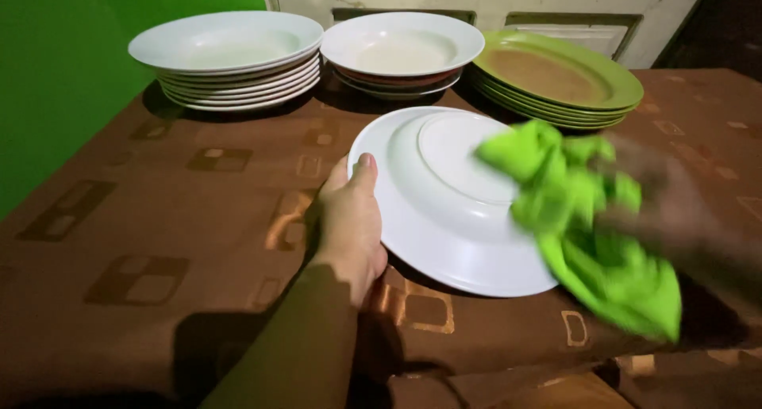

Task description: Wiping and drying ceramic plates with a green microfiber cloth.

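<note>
A home dining spot, it seems: a table under a brown patterned cloth (159, 242), stacked plates (230, 60) at the far edge (white and green), a green wall (63, 76) left.

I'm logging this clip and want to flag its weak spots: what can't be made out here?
- Head view: right hand is motion-blurred; its grip on the green cloth is unclear.
- The white plate shows its underside; its eating face is turned away.
- Left hand: fingers hidden behind the plate's rim.
- Lower plates in the three stacks are covered by those above; count unclear.
</note>
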